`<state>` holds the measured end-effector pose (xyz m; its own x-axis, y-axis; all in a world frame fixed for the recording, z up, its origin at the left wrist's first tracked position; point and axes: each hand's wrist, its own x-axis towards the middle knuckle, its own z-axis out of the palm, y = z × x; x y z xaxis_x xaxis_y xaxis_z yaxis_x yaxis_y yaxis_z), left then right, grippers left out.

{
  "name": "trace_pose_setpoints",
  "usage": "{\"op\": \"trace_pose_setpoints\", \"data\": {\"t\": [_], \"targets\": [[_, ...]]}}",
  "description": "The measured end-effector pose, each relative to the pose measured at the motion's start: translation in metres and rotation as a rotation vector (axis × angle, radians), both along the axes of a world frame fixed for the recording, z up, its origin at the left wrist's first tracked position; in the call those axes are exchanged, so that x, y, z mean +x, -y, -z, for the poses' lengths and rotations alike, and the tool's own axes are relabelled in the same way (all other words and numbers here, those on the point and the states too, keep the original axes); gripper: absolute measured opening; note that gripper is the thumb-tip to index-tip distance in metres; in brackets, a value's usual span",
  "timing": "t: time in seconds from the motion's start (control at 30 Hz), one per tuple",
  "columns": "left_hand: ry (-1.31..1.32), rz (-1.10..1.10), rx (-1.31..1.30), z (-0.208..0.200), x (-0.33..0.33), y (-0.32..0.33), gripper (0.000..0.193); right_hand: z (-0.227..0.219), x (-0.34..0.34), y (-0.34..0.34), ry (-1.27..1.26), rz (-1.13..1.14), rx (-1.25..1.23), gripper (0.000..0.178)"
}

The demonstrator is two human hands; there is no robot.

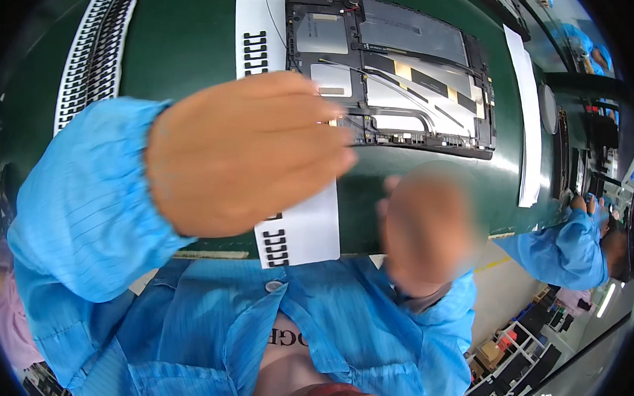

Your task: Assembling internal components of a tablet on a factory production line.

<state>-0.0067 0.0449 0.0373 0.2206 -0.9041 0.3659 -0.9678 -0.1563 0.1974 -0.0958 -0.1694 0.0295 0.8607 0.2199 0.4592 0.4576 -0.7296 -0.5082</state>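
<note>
A flat, opened electronic device housing (424, 74) lies on the green table in front of me, its silver panels, dark frame and thin cables showing. My left hand (240, 154) reaches over its lower left corner with the back of the hand up. Its fingers are bent and close together at the housing's edge; whatever they hold is hidden. Beneath that hand runs a white sheet (308, 230) bearing small black comb-shaped pieces (276, 248). My right hand (426, 229) is raised below the housing, apart from it, and smeared by motion, so its fingers cannot be made out.
White strips with rows of black pieces (91, 57) lie at the far left of the green table (186, 33). A long white strip (527, 130) lies right of the housing. Farther right, a person in a blue sleeve (565, 254) works beside dark parts; shelving (513, 352) stands beyond.
</note>
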Motion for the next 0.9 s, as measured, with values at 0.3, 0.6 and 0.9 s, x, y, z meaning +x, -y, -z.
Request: {"op": "trace_pose_setpoints", "data": {"t": [0.3, 0.6, 0.9], "targets": [[-0.139, -0.282, 0.199, 0.03, -0.04, -0.037, 0.058, 0.042, -0.022, -0.071, 0.028, -0.07, -0.103, 0.017], [-0.094, -0.269, 0.152, 0.032, -0.042, -0.035, 0.056, 0.042, -0.026, -0.079, -0.064, -0.052, 0.075, 0.018], [-0.154, -0.286, 0.178, 0.02, -0.041, -0.038, 0.054, 0.01, -0.007, -0.006, -0.115, -0.07, 0.608, 0.009]]}}
